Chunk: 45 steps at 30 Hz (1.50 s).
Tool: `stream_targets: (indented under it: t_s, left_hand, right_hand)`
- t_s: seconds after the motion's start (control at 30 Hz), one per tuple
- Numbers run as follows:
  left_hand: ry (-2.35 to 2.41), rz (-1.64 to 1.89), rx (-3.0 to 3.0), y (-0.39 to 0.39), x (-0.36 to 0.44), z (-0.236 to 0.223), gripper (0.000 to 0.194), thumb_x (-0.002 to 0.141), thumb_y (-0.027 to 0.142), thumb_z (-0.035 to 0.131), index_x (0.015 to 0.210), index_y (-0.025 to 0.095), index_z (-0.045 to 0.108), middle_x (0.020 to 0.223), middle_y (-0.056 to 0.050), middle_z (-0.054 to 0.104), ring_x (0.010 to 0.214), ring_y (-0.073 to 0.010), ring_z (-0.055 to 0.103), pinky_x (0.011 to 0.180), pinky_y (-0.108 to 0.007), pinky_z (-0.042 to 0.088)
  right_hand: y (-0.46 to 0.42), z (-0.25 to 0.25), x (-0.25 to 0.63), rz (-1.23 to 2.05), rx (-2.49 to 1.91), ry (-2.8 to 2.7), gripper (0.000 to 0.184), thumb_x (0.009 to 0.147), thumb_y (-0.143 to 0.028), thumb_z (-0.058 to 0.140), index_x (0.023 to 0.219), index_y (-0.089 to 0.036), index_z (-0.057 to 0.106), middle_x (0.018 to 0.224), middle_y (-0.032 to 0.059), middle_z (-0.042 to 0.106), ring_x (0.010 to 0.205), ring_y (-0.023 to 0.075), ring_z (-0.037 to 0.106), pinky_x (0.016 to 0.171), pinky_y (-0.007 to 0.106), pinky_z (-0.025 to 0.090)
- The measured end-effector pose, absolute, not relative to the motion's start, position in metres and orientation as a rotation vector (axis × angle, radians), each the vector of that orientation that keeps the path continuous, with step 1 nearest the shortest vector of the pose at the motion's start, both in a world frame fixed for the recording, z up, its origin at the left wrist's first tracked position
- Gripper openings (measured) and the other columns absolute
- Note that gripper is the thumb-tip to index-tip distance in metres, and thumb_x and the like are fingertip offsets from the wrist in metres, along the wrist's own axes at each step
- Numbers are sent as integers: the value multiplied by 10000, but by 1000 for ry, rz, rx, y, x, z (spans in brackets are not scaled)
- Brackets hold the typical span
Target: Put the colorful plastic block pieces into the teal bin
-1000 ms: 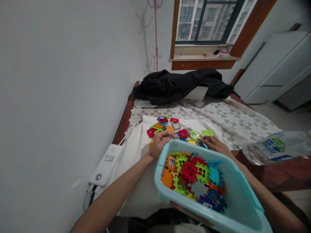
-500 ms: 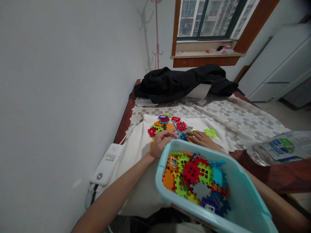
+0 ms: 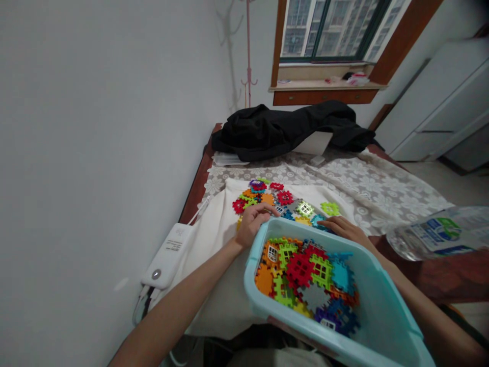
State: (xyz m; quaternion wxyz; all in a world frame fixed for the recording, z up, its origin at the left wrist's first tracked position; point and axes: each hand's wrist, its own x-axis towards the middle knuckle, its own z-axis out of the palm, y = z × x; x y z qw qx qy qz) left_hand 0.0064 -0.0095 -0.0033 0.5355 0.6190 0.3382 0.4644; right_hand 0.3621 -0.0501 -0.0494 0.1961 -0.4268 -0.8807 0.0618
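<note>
- Bin (image 3: 376,312), light blue plastic, close in front of the person, low right of center; mixed pieces inside, bunched toward its left and far side, bare wall and floor at the near right.
- Pieces in bin: red window piece (image 3: 299,270), green window piece (image 3: 321,271), orange piece (image 3: 264,279), gray piece (image 3: 314,297), light blue piece (image 3: 341,276), purple piece (image 3: 324,317), others overlapping.
- Left hand (image 3: 252,224): at bin's far left corner, fingers curled inward just past the rim; fingertips partly hidden, can't tell if grip is closed on anything.
- Right hand (image 3: 346,229): beyond bin's far rim, fingers stretched side by side toward a blue piece (image 3: 318,220), right at its edge; can't tell if grip pinches it.
- Loose pieces outside bin, on white cloth (image 3: 214,239): red piece (image 3: 284,198), orange round piece (image 3: 267,199), pale green window piece (image 3: 304,208), bright green piece (image 3: 330,208), more in a cluster.
- Worktop (image 3: 439,278): reddish brown, patterned lace cover (image 3: 389,186) over part.
- Black garment (image 3: 282,130) across far end.
- Clear bottle (image 3: 439,232), labeled, at right.
- White box-shaped device (image 3: 168,257) with cables, left, by wall.
- Window (image 3: 336,30) behind.
</note>
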Motion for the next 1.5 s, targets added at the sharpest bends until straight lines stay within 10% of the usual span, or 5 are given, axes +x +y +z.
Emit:
stream_targets:
  t_s: [1.3, 1.5]
  left_hand:
    - [841, 1085, 1490, -10, 6, 2, 267, 815, 318, 595, 899, 175, 804, 843, -65, 758, 748, -208, 619, 683, -301, 435]
    - [851, 1094, 1503, -11, 7, 3, 258, 817, 297, 585, 884, 171, 800, 820, -67, 746, 781, -217, 628, 695, -302, 439]
  right_hand:
    - [-28, -57, 325, 152, -1231, -2387, 328, 1026, -468, 564, 1225, -237, 684, 1100, 113, 708, 945, 274, 727, 750, 361, 577]
    - [-8, -42, 304, 229, -1136, -2256, 352, 1003, -428, 628, 1310, -263, 679, 1228, 146, 667, 1103, 304, 688, 924, 444, 595]
